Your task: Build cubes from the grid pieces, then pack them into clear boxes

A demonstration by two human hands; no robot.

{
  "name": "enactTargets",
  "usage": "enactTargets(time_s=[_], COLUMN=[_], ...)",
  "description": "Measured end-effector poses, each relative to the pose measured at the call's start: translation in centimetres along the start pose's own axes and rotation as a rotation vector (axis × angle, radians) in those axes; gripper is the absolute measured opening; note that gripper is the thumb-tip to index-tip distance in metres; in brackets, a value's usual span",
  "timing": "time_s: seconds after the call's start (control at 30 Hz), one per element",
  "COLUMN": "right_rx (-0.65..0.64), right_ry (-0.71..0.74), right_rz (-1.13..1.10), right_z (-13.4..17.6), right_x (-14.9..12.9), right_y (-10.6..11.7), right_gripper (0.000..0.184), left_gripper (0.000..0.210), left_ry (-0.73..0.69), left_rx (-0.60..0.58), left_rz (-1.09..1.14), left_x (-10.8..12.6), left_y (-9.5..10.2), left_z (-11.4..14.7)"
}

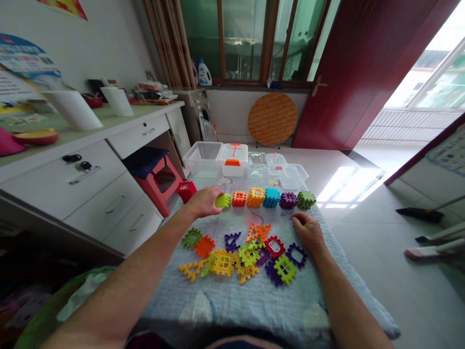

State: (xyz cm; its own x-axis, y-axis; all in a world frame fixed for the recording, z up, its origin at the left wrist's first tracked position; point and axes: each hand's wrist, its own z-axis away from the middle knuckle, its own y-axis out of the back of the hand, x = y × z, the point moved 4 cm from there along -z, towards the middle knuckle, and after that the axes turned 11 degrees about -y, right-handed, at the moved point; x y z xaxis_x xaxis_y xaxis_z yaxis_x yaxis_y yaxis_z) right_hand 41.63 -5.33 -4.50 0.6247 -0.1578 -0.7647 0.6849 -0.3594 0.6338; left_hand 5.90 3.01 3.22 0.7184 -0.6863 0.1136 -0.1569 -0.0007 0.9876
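A blue-cloth surface (232,295) near white drawers (109,194); the left hand (205,201) grips a lime cube (223,200) toward the far edge, while the right hand (308,231) rests loosely curled, holding nothing.

Both hands (203,201) (308,231) outstretched — left curled, right resting.

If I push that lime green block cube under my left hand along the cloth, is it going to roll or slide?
The lime green cube under the left hand probably won't roll: its faces look flat. Its toothed edges may snag the soft blue cloth, so it may tip rather than glide. Being built of thin plastic panels, it's likely light and hollow.
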Motion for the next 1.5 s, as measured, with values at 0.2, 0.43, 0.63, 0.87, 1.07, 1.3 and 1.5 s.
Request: enactTargets(time_s=[0.2, 0.43, 0.63, 0.87, 1.07, 1.3, 1.5], right_rx=[0.002, 0.007, -0.001, 0.009, 0.021, 0.003, 0.013], right_ry=[0.029, 0.046, 0.049, 0.063, 0.066, 0.046, 0.033], right_rz=[0.038, 0.067, 0.085, 0.103, 0.093, 0.091, 0.095], right_z=[0.1, 0.1, 0.2, 0.2, 0.3, 0.1, 0.2], right_x=[-0.1, -0.4, -0.5, -0.2, -0.6, -0.5, -0.5], right_y=[-0.2, -0.3, -0.3, -0.5, -0.3, -0.4, -0.3], right_gripper=[0.03, 0.029, 0.029, 0.029, 0.029, 0.031, 0.03], left_gripper=[0.044, 0.046, 0.054, 0.048, 0.049, 0.077, 0.034], left_ry=[-0.034, -0.035, -0.036, -0.016, -0.008, -0.019, -0.032], left_rx=[-0.107, -0.194, -0.229, -0.226, -0.259, -0.065, -0.068], left_rz=[0.008, -0.044, -0.042, 0.012, 0.015, 0.003, 0.16], left_x=[-2.7, -3.1, -2.8, -3.2, -2.8, -1.9, 0.4], left_y=[-1.3, -2.5, -2.8, -3.2, -3.0, -1.0, 0.4], left_z=[-3.4, -4.7, -4.5, -4.6, -5.0, -3.0, 4.9])
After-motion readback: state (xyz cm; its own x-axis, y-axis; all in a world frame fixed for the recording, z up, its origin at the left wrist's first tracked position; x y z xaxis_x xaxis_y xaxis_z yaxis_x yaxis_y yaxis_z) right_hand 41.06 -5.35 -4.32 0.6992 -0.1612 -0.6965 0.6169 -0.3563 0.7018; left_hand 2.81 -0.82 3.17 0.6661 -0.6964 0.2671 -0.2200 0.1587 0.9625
